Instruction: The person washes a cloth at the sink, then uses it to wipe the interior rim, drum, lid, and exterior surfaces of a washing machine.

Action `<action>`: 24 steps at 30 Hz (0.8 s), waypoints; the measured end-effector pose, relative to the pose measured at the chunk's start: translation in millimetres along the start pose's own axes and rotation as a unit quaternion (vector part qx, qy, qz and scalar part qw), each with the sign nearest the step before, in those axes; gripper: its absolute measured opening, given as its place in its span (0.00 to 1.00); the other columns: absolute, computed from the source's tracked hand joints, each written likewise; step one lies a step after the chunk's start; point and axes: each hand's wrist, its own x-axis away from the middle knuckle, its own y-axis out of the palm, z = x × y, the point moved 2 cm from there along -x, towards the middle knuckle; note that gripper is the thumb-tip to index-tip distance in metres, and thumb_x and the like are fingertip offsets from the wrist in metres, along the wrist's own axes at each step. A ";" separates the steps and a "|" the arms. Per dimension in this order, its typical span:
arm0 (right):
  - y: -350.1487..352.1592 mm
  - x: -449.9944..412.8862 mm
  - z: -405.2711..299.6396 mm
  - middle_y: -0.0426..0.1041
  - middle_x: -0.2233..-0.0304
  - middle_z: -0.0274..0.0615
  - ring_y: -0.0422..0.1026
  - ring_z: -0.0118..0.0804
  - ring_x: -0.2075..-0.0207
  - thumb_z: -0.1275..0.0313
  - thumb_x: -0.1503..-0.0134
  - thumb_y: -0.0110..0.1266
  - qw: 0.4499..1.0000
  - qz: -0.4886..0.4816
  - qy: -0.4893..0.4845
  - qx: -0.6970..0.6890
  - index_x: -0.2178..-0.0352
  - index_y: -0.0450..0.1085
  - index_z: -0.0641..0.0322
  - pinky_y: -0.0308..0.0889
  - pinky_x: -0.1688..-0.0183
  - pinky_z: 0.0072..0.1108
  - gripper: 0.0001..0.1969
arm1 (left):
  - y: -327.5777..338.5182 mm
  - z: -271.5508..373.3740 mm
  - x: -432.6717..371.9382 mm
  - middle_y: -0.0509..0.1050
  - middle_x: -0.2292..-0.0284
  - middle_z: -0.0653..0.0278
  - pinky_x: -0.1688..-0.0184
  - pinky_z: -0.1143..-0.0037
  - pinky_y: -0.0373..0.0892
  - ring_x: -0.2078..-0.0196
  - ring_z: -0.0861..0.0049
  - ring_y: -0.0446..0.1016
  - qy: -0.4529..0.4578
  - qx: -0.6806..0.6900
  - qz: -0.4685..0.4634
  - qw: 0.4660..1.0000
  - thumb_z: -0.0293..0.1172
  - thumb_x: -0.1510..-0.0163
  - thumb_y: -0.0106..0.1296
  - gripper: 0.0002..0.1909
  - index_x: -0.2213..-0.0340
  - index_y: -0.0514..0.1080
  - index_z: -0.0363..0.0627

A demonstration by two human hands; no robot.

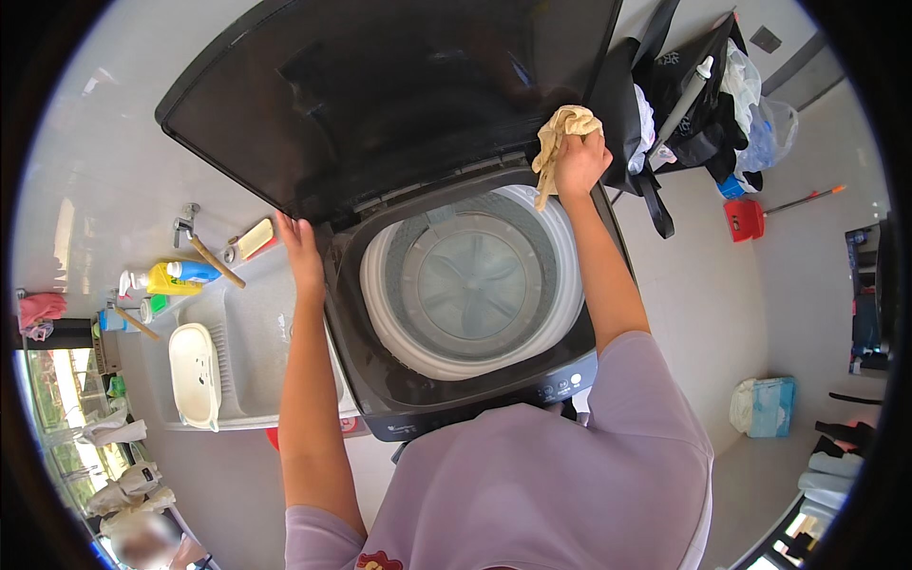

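Before me stands a dark top-loading washing machine (456,410), its lid (427,92) raised at the back. Inside, the round tub (474,296) with its ribbed base shows, ringed by a pale plastic rim. A crumpled yellowish cloth (563,132) is gripped in my right hand (583,167). That hand is at the machine's back right corner, near the lid's hinge side, with part of the cloth hanging over the tub opening. My left hand (299,253) rests at the back left corner, fingers extended by the lid's lower edge, and holds nothing.
On the left is a laundry sink (256,356) with a white basin (194,374), a tap (187,221), a brush (256,239) and a yellow bottle (171,279). Black bags (695,100) hang at the right wall. A red dustpan (744,219) and a blue package (773,406) lie farther right.
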 end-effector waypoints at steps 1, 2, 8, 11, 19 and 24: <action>-0.3 0.2 -0.4 0.69 0.67 0.35 0.69 0.40 0.60 0.69 0.51 0.55 1.000 -0.003 -0.003 0.000 0.72 0.75 0.53 0.60 0.59 0.36 0.05 | 2.0 -8.5 7.5 0.43 0.33 0.58 0.35 0.74 0.48 0.32 0.67 0.48 0.051 0.005 -0.007 0.999 0.47 0.39 0.49 0.44 0.34 0.38 0.41; 0.0 -1.9 -0.2 0.68 0.68 0.34 0.69 0.39 0.61 0.69 0.50 0.55 1.000 -0.016 -0.024 0.006 0.72 0.74 0.52 0.60 0.60 0.35 0.04 | -2.0 -16.6 10.9 0.43 0.33 0.58 0.35 0.74 0.48 0.32 0.67 0.48 0.047 0.005 -0.005 0.999 0.47 0.39 0.49 0.44 0.34 0.38 0.41; -11.4 -28.7 31.3 0.70 0.71 0.35 0.71 0.41 0.67 0.71 0.51 0.56 0.993 -0.063 -0.094 0.027 0.72 0.71 0.54 0.64 0.66 0.34 0.03 | 0.8 -2.8 25.0 0.55 0.37 0.44 0.35 0.68 0.52 0.35 0.58 0.55 0.077 -0.317 -0.015 0.945 0.36 0.43 0.55 0.43 0.35 0.42 0.37; -6.7 -32.8 28.1 0.72 0.70 0.40 0.73 0.46 0.67 0.74 0.53 0.56 0.990 -0.056 -0.034 -0.121 0.73 0.71 0.58 0.67 0.67 0.36 0.04 | -7.8 -8.4 22.8 0.48 0.34 0.48 0.34 0.70 0.47 0.32 0.61 0.49 0.081 -0.294 -0.053 0.951 0.32 0.43 0.56 0.45 0.34 0.39 0.39; -15.1 15.1 -113.5 0.67 0.73 0.41 0.72 0.45 0.66 0.74 0.56 0.55 0.966 -0.107 -0.154 -0.181 0.77 0.68 0.57 0.66 0.67 0.36 0.03 | -8.2 -9.5 22.7 0.51 0.36 0.46 0.34 0.70 0.48 0.32 0.60 0.50 0.080 -0.187 -0.052 0.978 0.26 0.48 0.58 0.46 0.36 0.43 0.36; -30.4 49.3 -241.4 0.68 0.69 0.39 0.72 0.42 0.64 0.73 0.55 0.53 0.937 -0.149 -0.139 -0.284 0.74 0.69 0.56 0.69 0.66 0.33 0.04 | -16.1 -18.6 23.2 0.53 0.37 0.47 0.34 0.70 0.50 0.33 0.61 0.52 0.075 -0.205 -0.040 0.975 0.20 0.52 0.57 0.45 0.37 0.46 0.37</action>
